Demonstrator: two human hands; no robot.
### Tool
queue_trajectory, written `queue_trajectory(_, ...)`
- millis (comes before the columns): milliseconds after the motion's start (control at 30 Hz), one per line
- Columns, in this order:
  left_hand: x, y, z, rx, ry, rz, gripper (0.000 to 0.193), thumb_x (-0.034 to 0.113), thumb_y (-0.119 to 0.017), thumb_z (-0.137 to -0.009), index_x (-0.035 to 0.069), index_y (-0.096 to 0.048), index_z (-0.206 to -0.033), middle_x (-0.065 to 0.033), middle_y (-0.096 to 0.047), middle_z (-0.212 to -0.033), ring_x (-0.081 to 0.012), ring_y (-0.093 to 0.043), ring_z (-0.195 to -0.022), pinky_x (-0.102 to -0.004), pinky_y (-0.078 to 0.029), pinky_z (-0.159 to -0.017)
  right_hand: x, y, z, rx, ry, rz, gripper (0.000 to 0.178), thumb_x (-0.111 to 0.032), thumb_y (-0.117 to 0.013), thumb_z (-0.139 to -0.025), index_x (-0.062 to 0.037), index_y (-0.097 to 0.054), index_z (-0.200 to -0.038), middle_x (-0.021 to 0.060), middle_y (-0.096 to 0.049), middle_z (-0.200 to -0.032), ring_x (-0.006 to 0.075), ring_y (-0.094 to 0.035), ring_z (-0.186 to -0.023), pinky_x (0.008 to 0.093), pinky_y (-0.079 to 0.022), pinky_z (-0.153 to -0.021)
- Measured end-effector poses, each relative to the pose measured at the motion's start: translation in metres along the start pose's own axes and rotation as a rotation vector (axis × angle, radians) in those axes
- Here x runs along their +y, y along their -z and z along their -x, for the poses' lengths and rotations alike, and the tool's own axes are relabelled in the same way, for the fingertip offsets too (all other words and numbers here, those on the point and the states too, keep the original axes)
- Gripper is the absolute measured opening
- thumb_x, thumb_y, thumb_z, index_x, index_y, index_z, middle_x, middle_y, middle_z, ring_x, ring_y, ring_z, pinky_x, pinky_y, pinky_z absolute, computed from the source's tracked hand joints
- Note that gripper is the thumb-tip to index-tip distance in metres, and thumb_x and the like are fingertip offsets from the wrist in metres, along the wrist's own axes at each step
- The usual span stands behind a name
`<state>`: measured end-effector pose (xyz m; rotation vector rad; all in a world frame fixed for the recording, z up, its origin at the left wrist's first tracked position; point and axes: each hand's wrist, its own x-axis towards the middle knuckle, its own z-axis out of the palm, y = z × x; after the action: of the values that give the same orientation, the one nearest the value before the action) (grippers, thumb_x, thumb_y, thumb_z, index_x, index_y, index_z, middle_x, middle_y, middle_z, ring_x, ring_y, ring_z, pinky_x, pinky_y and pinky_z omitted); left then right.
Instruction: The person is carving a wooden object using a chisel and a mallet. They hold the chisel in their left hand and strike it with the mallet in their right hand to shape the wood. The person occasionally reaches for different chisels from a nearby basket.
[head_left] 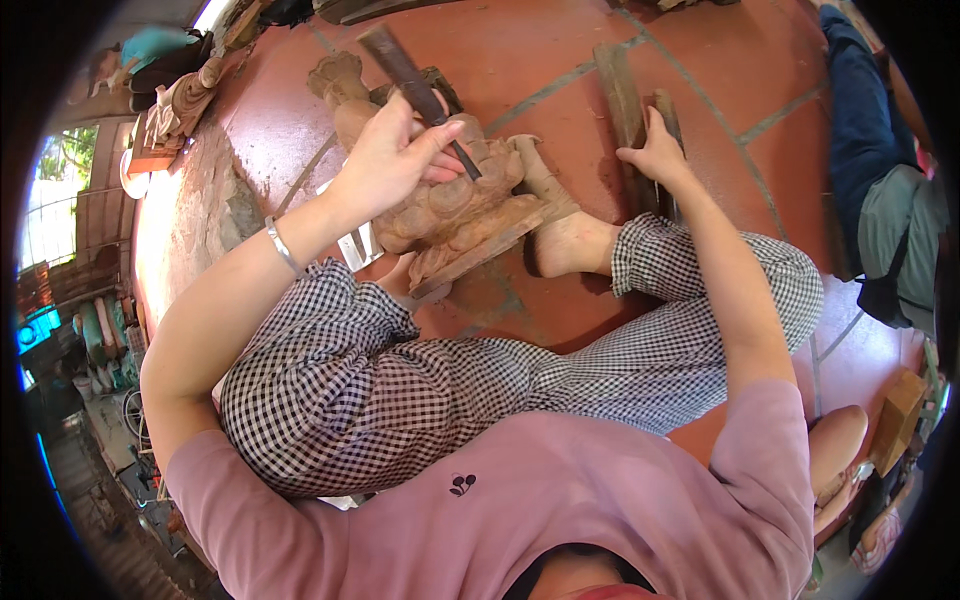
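Observation:
My left hand (pixel 392 160) is closed round a chisel (pixel 405 72) with a dark handle, which slants down to the right. Its narrow blade end meets the rounded carving of a brown wooden sculpture (pixel 440 205), or lies just over it. The sculpture rests tilted on the floor between my bare feet, its flat base toward me. To the right, my right hand (pixel 658 155) is over two long pieces of wood (pixel 622 105), thumb and forefinger spread apart. Its other fingers are hidden, so whether they touch the darker piece (pixel 668 112) cannot be made out.
My bare foot (pixel 572 243) stands against the sculpture's right side. Red floor tiles (pixel 540 60) surround the work. Another carved figure (pixel 185 105) stands at the far left. A person in blue trousers (pixel 860 110) sits at the right, near a wooden block (pixel 898 420).

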<state>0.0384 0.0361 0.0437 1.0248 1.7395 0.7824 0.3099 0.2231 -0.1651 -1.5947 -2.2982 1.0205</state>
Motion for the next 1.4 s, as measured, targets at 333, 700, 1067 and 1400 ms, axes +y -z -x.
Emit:
queue_trajectory(333,-0.002,0.014,-0.027,-0.294,-0.37,-0.42,0.021,0.007,-0.056,-0.096,0.003,-0.042,-0.111,-0.0069,-0.058,-0.089,-0.014,-0.066,-0.089,-0.0269,-0.054,-0.066,-0.049,0.059,-0.01,-0.084,0.039,-1.101,0.037,-0.016,-0.072,-0.077,-0.0012,-0.054,-0.105,0.0088,-0.059,-0.083,0.0164,-0.06,-0.072,0.0301,-0.051,-0.064)
queue_trajectory(700,-0.011,0.022,-0.056,-0.412,-0.294,-0.239,0.024,0.012,-0.065,-0.092,0.003,-0.049,-0.108,-0.0068,-0.059,-0.102,-0.0165,-0.067,-0.09,-0.0301,-0.059,-0.078,-0.07,0.076,0.023,-0.37,-0.115,-1.409,0.03,-0.013,-0.058,-0.084,0.0064,-0.052,-0.106,0.0127,-0.059,-0.093,0.0184,-0.058,-0.071,0.0328,-0.053,-0.067)
queue_trajectory(1067,0.0,0.033,-0.024,-0.394,-0.208,-0.39,0.015,0.009,-0.062,-0.093,0.004,-0.048,-0.091,-0.0058,-0.066,-0.089,-0.0157,-0.069,-0.092,-0.0273,-0.056,-0.076,-0.087,0.071,0.038,-0.243,0.14,-0.813,0.047,-0.012,-0.068,-0.083,0.0002,-0.051,-0.125,0.0042,-0.058,-0.084,0.0128,-0.058,-0.071,0.0278,-0.049,-0.067)
queue_trajectory(1400,-0.005,0.025,-0.014,-0.262,-0.237,-0.292,0.023,0.012,-0.073,-0.085,0.008,-0.052,-0.077,0.0033,-0.05,-0.07,-0.0062,-0.047,-0.065,-0.0236,-0.038,-0.056,-0.107,0.083,0.055,-0.116,0.274,-0.48,0.039,-0.012,-0.07,-0.084,-0.0022,-0.056,-0.119,0.003,-0.061,-0.085,0.0101,-0.058,-0.074,0.0259,-0.049,-0.07)
